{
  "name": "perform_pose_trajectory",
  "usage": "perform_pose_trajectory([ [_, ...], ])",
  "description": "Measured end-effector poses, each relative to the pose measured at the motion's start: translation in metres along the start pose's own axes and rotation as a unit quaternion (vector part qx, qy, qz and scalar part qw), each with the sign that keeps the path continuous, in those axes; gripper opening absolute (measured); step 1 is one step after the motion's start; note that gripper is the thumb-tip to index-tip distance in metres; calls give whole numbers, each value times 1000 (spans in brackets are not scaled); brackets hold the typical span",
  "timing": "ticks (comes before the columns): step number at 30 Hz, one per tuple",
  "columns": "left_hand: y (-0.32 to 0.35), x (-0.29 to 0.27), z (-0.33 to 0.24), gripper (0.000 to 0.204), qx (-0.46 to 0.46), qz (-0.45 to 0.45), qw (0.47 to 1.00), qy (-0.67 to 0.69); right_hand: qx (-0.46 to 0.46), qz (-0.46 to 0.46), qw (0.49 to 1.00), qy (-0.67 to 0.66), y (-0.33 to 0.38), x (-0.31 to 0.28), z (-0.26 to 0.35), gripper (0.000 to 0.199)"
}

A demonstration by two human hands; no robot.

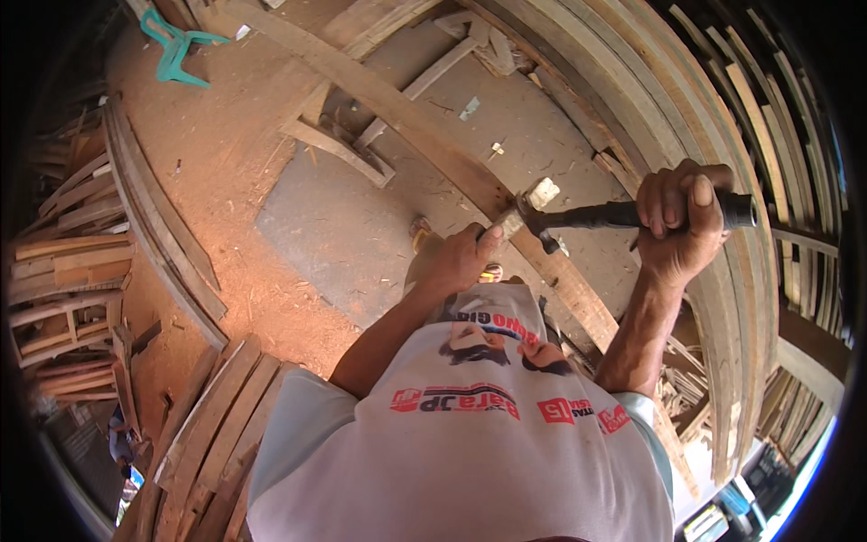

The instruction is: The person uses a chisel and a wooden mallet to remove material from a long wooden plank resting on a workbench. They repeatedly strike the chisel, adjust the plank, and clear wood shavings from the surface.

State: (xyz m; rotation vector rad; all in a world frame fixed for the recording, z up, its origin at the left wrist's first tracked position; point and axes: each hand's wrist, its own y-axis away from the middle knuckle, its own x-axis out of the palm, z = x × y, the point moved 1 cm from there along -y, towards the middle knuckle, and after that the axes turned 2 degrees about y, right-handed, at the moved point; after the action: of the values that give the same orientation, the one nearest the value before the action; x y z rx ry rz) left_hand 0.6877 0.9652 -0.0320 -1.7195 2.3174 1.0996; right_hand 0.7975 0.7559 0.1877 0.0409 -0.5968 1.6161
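Observation:
My right hand (682, 217) is wrapped round the black handle of a hammer (596, 215), which lies roughly level across the view. Its dark metal head is at the left, close to my left hand (465, 260). The fingers of my left hand are closed on a short, pale, wood-like piece (511, 223), beside the hammer head. A whitish chunk (544, 192) shows just past the head; whether it belongs to the same piece I cannot tell. Under both hands runs a long wooden plank (433, 149), slanting from the upper left to the lower right.
Long curved boards (713, 181) are stacked along the right. More timber (72, 271) fills the left side, with thick planks (212, 434) at the lower left. Reddish sawdust (262, 298) covers the floor. A green plastic chair (176, 50) lies at the upper left, and wood offcuts (339, 149) lie beyond the plank.

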Motion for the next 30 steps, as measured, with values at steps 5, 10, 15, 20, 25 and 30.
perform_pose_trajectory([
  [5, -3, 0, -4, 71, -6, -5, 998, 62, 6, -2, 997, 71, -9, 29, 0, 16],
  [10, -5, 11, 22, 77, -25, 11, 998, 64, -37, -4, 995, 93, 19, 18, -1, 19],
  [15, -10, 4, 22, 81, -36, 39, 997, 57, -80, -22, 995, -48, 34, -10, 12, 25],
  [20, 3, -1, -8, 74, -26, 33, 998, 54, -25, -40, 998, 35, 26, 18, 13, 21],
  [25, 21, 0, -4, 66, 54, 19, 998, 32, -20, -23, 990, 136, 22, 38, 14, 17],
  [30, 17, 15, 15, 69, 76, 1, 997, 16, 20, -48, 997, 52, 32, 31, 19, 18],
])
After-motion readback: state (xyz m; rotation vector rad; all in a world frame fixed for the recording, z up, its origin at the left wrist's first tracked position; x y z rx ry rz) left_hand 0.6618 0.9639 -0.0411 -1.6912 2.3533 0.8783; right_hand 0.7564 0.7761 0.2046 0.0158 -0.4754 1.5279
